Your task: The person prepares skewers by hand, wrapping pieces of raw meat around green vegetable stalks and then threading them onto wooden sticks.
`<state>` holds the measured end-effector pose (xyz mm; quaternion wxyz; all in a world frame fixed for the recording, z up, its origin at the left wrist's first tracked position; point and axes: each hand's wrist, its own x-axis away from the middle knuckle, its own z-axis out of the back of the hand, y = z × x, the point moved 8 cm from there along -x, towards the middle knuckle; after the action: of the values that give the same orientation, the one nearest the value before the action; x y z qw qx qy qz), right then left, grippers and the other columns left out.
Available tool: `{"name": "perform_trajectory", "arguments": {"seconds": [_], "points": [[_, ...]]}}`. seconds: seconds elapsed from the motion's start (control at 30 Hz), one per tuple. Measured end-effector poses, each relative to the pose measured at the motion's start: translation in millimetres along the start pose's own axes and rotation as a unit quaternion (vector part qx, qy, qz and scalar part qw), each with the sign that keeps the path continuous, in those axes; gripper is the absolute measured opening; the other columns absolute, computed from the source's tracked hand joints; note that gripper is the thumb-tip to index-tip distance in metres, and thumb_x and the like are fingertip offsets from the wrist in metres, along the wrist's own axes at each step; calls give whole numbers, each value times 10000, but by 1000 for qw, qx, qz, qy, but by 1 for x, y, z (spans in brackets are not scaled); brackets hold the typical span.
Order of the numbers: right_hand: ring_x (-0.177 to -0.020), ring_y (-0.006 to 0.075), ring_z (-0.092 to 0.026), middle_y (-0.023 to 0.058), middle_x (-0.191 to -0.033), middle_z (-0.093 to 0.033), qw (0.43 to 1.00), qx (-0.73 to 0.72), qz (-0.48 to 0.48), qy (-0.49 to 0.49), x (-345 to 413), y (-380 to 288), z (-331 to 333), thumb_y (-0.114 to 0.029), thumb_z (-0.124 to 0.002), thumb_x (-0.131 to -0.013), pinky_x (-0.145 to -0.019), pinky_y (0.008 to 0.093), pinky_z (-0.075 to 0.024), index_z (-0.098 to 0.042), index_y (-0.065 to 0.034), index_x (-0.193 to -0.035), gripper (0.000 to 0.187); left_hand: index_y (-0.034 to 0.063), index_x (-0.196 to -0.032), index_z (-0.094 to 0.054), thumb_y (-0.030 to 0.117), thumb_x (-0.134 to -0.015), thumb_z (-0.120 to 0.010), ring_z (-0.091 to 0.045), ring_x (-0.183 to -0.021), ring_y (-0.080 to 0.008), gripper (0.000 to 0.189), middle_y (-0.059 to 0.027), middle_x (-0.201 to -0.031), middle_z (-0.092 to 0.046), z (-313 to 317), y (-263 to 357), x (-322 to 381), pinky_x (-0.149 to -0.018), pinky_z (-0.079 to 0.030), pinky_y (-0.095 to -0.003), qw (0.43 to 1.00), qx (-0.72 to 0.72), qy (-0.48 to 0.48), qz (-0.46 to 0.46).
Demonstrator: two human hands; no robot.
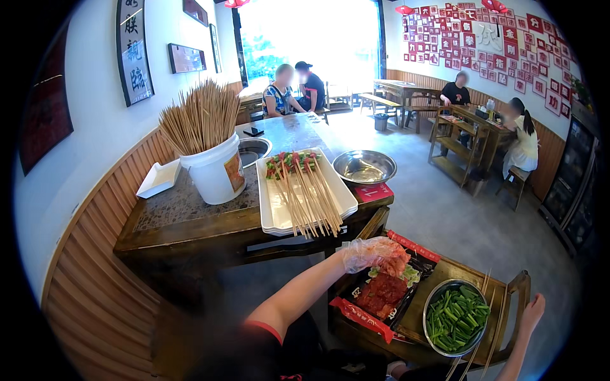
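My left hand (374, 255), in a clear plastic glove, is over the upper part of a black and red plastic bag (364, 316) that holds red marinated meat (381, 293); pieces of meat lie at its fingers. My right hand (533, 312) is bare, with fingers curled, beside the backrest of a wooden chair (518, 285); whether it holds anything cannot be told. A steel bowl of cut green stalks (456, 318) stands on the chair seat between them, with loose bamboo skewers (498, 319) beside it. On the table, a stack of white trays (269, 209) bears skewers threaded with meat and green pieces (293, 164).
A white bucket (214, 176) full of bamboo skewers (202, 116) stands on the wooden table (190, 224), near a small white tray (159, 178), a round inset pot (252, 148), a phone (253, 131) and an empty steel bowl (364, 166). Several people sit at tables farther back.
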<state>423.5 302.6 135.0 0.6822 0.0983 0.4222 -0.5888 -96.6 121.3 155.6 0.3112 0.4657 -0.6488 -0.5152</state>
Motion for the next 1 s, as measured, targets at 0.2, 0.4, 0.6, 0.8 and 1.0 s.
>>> {"name": "perform_trajectory", "arguments": {"seconds": [0.2,0.4,0.6,0.8,1.0], "points": [[-913,337,-526,177,-948,-540,1000,8,17,4,-1,7,-4,54,-431,-778,-788,378,-427,-509,27,-976,214,24,-998,-596,352,-880,-541,-621,-791,-164,353,-94,-855,-638,1,1,-2,-698,-501,-273,1000,3,-9,-13],[-901,337,-529,175,-943,-546,1000,-9,1,6,-1,7,-4,54,-434,-770,-796,382,-425,-513,27,-980,225,25,-993,-598,348,-881,-543,-622,-791,-163,346,-91,-850,-639,2,0,-1,-697,-505,-273,1000,18,-8,-16],[-889,327,-526,169,-931,-543,1000,-8,5,1,-2,7,-3,62,-444,-758,-785,376,-423,-515,26,-974,230,17,-1015,-593,345,-884,-536,-622,-795,-163,358,-92,-866,-639,3,-1,-2,-692,-502,-273,1000,-2,0,-8],[-869,322,-520,166,-927,-540,1000,-6,10,3,-2,9,-5,69,-449,-749,-779,361,-423,-515,26,-966,231,25,-1014,-594,358,-881,-539,-621,-794,-162,363,-92,-868,-638,7,-5,-3,-688,-501,-274,1000,1,-2,-4],[-874,327,-521,172,-927,-540,1000,-4,9,-9,-2,5,-5,71,-450,-751,-777,365,-425,-513,24,-958,221,24,-1017,-593,363,-877,-544,-624,-795,-164,371,-93,-865,-638,3,-1,0,-700,-504,-274,1000,13,-9,-18]]}}
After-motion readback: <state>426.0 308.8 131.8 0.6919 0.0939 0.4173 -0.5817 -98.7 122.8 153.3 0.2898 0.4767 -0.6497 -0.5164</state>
